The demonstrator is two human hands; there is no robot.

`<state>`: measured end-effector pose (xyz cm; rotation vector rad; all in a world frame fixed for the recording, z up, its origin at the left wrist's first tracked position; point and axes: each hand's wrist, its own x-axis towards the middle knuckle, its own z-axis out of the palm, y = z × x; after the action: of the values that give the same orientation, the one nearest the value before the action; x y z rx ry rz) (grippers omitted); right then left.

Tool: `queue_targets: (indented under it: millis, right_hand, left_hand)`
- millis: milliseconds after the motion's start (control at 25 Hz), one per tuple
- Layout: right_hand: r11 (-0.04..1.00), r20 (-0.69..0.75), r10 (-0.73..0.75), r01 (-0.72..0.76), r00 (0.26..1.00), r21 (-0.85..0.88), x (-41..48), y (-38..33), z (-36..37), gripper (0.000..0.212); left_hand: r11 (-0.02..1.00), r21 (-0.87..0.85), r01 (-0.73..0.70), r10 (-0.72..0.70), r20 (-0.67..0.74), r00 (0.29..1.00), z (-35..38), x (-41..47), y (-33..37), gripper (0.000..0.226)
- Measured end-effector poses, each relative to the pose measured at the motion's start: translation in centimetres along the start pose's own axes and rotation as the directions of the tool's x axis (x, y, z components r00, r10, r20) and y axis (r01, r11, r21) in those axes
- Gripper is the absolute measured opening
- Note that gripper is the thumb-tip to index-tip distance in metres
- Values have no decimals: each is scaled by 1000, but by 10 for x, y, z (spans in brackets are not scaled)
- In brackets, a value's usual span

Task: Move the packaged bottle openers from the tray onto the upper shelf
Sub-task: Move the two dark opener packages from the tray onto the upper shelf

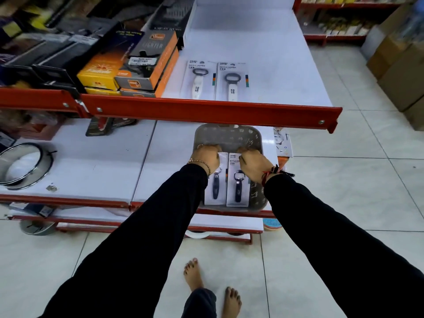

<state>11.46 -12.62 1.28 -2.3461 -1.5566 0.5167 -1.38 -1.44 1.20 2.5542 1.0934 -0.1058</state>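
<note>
while both hands sit at the far ends of the two carded openers in the tray [257, 136], i read the whole move as hanging on one line: each card's long axis runs straight away from me, toward the upper shelf [263, 65] that hangs above and beyond the tray.

my left hand [206, 157] is on the top edge of the left dark-handled opener [215, 187], fingers curled over and down behind the card; my right hand [253, 162] is the same on the right dark-handled opener [237, 189]. both sets of fingers look narrow and closed around the card tops, though i cannot tell whether the cards are truly pinched or only touched, since the fingertips are hidden behind the knuckles.

each hand is the nearer one to its own card, so i judge no crossing is needed. the cards lie flat, side by side and touching, handles pointing back at me.

two white-handled openers [231, 86] already lie on the upper shelf, just behind its red front rail [206, 111], same orientation. bare shelf lies to their right. i would expect the lift to go up and forward over that rail, which overhangs the tray's far edge, so snagging there is the risk.
</note>
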Motion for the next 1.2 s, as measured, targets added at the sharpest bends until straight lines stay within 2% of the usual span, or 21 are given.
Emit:
queue_targets:
  millis: [280,480,640,800,920,1080,1200]
  right_hand:
    - [996,-156,-88,84,984,-31,-68,-27,-59,51]
    - [983,-270,-172,145,947,-116,-122,-47,-105,25]
    - [976,-381,-214,176,900,-131,-144,-58,-157,23]
    - [973,-493,-227,173,840,-154,-147,-68,-215,25]
    - [979,-554,-202,155,807,-131,-135,-68,-257,13]
    - [992,-577,-121,88,808,-86,-94,-57,-300,21]
    - [996,-544,-88,60,835,-70,-56,-45,-318,30]
  left_hand:
    - [997,-65,-30,17,-193,981,-57,-76,20,35]
    - [989,-83,-125,98,-271,958,-103,-127,39,30]
    - [977,-79,-196,162,-312,936,-145,-147,58,29]
    - [958,-115,-261,202,-371,906,-199,-145,88,32]
    - [946,-102,-308,240,-417,876,-242,-132,115,31]
    - [943,-49,-330,272,-463,844,-291,-95,149,31]
    - [957,-9,-290,258,-432,864,-310,-60,164,34]
